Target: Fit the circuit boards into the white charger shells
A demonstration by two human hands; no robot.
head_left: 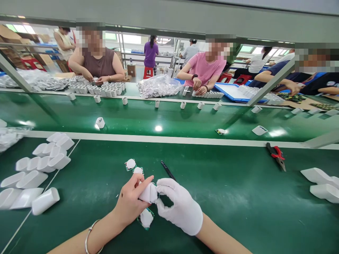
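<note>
Both hands' grip: left hand (131,200), right hand (180,208) pinch white casing (149,192).

Red-handled pliers (277,155) lying on green surface (238,197); empty white housings (39,173) heaped far left, two more (321,183) far right; co-workers seated beyond conveyor belt (164,118).

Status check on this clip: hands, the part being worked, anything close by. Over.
Left hand bare, gripping white housing. Right hand gloved, fingertips pinching its end. Three loose plug inserts on the green mat, black pen just behind.
</note>
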